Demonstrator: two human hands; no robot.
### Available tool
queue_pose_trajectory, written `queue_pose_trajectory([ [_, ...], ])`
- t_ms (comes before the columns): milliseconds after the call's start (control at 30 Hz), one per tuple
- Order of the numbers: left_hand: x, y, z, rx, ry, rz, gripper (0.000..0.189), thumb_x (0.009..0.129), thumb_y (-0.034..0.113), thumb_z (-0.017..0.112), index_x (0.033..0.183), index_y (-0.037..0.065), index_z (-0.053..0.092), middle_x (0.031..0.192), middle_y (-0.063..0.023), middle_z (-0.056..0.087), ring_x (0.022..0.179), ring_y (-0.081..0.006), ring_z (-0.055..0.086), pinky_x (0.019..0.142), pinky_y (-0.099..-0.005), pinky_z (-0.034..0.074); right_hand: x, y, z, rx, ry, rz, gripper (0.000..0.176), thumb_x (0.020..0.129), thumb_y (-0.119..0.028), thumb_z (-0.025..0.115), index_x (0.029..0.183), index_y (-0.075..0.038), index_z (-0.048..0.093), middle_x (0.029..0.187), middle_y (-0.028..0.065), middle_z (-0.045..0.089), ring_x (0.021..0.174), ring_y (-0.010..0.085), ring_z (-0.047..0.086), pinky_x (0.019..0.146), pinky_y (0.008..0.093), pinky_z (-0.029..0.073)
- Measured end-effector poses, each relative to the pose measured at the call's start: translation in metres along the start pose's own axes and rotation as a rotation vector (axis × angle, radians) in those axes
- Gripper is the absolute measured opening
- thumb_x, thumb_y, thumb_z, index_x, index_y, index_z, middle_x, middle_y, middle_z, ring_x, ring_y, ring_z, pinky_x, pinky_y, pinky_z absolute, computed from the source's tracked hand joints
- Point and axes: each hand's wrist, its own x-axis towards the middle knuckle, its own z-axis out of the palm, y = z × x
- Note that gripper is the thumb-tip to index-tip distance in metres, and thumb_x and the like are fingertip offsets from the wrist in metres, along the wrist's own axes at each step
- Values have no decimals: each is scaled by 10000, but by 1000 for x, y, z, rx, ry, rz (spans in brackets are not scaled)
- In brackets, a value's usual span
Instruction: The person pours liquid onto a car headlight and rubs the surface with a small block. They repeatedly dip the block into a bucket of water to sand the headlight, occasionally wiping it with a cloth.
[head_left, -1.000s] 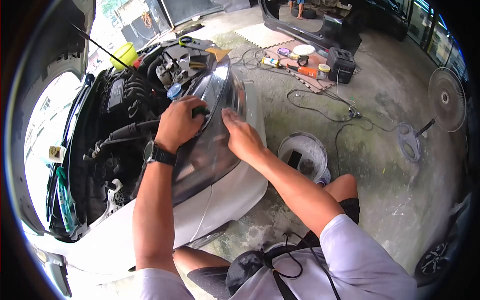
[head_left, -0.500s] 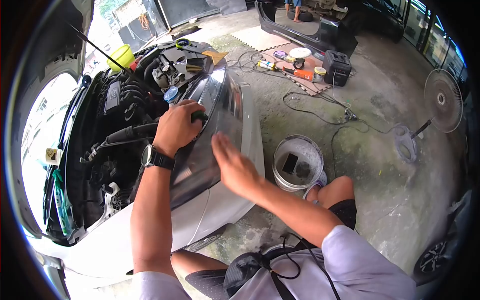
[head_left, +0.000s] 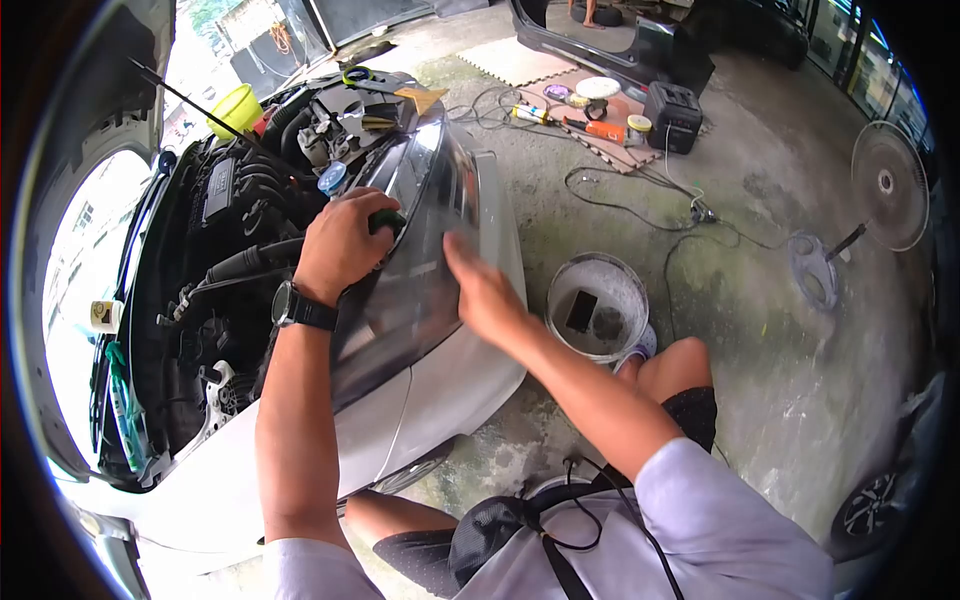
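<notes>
My left hand (head_left: 345,245), with a black-strapped watch on the wrist, is curled at the inner edge of the car's headlight (head_left: 395,290). A small dark green object (head_left: 387,219) shows between its thumb and fingers, mostly hidden by the hand. My right hand (head_left: 485,290) is at the outer side of the headlight lens, fingers stretched out and slightly smeared by motion. The lens looks hazy. A blue cap (head_left: 332,178) stands just beyond my left hand in the engine bay.
Right of the car stands a white bucket (head_left: 640,290) with a dark block inside. Cables (head_left: 620,205) cross the floor toward an orange tool (head_left: 600,130) and a black box (head_left: 672,118). A fan (head_left: 885,185) is at the right. The hood is propped by a rod (head_left: 195,100).
My right hand has slid up along the headlight, away from me. My left hand keeps its grip at the inner edge; the whole view has shifted slightly.
</notes>
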Motion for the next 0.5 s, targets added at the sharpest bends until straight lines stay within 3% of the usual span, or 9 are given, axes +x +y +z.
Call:
queue_pose_trajectory([
  [100, 3, -8, 4, -7, 11, 63, 330, 814, 142, 687, 1117, 78, 800, 1191, -131, 765, 1112, -397, 716, 987, -470, 575, 15, 0, 7, -31, 8, 127, 717, 858, 156, 521, 1568, 100, 435, 1584, 376, 466, 1466, 481, 501, 1211, 474, 475],
  [233, 1, -7, 4, -9, 32, 72, 327, 816, 144, 682, 1112, 68, 797, 1181, -141, 763, 1109, -399, 716, 980, -474, 576, -41, -49, 14, -51, 40, -166, 829, 832, 198, 516, 1636, 50, 375, 1620, 339, 453, 1500, 445, 481, 1246, 469, 437],
  [367, 1, -5, 4, -9, 24, 61, 323, 823, 148, 680, 1115, 71, 797, 1214, -138, 766, 1114, -394, 720, 989, -458, 578, 0, -7, 0, -14, 37, -88, 755, 845, 169, 538, 1588, 85, 436, 1580, 348, 497, 1470, 467, 511, 1236, 471, 454],
  [433, 3, -7, 3, 6, 29, 81, 323, 823, 142, 680, 1115, 72, 797, 1213, -137, 767, 1111, -390, 723, 986, -453, 579, 27, 10, -1, 25, 13, 122, 733, 853, 165, 514, 1579, 96, 438, 1567, 358, 503, 1469, 466, 509, 1236, 464, 452],
  [500, 2, -7, 6, -15, 33, 62, 325, 821, 135, 679, 1116, 74, 798, 1213, -135, 768, 1115, -387, 724, 987, -453, 579, 9, -12, 4, -29, 13, 52, 728, 854, 164, 499, 1576, 94, 444, 1561, 363, 504, 1474, 463, 503, 1234, 451, 453],
])
